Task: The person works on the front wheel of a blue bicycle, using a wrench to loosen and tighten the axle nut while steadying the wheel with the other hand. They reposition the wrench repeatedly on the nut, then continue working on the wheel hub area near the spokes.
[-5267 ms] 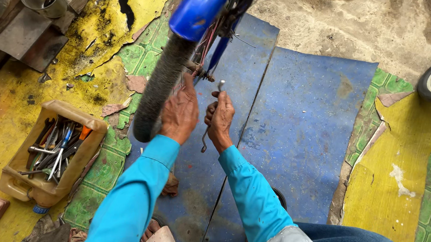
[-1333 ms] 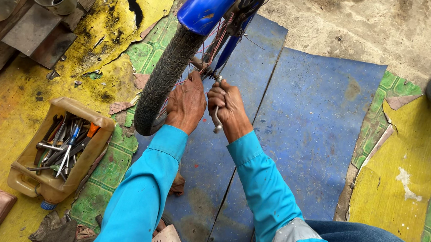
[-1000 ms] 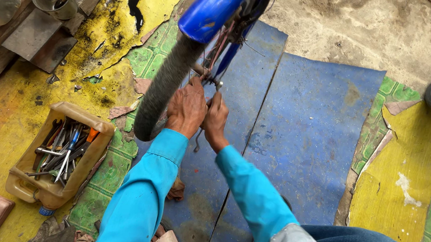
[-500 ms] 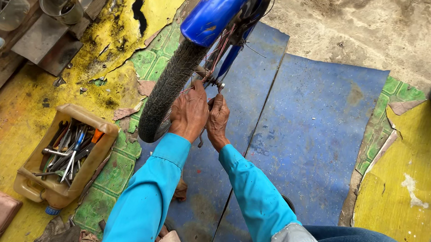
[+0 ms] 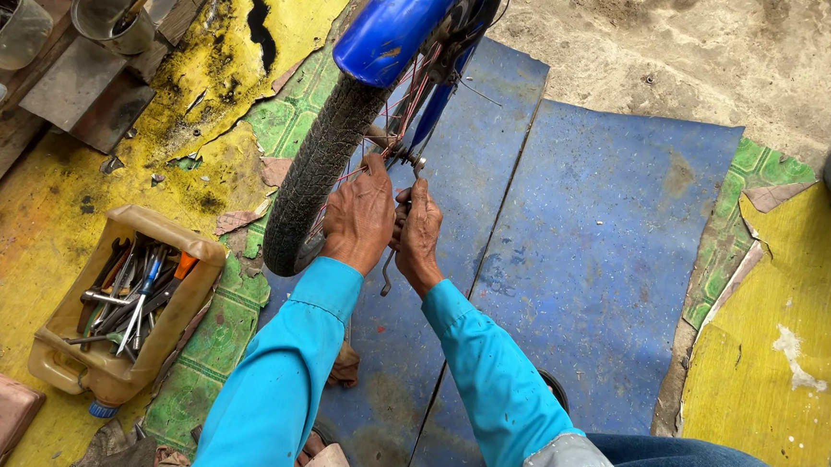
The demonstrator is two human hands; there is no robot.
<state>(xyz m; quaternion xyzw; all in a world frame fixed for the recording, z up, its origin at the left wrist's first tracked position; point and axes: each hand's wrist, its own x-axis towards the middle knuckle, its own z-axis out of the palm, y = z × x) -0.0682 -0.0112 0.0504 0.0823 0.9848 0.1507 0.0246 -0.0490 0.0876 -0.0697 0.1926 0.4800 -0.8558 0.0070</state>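
1 wheel with a black tyre (image 5: 318,175) stands upright under 1 blue mudguard (image 5: 395,23), on 2 blue mats (image 5: 615,265). 2 hands meet at its hub. The left hand (image 5: 359,216) lies palm-down against the spokes, its fingers curled; what they clasp cannot be told. The right hand (image 5: 419,236) is clenched around 1 metal wrench (image 5: 389,275), whose handle hangs below the fist. 1 cut-open yellow jug (image 5: 118,307) of tools sits well to the left.

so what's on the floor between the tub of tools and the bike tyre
In the head view, only a strip of green patterned mat separates the tool tub from the tyre, with a torn brownish scrap lying at its upper end.
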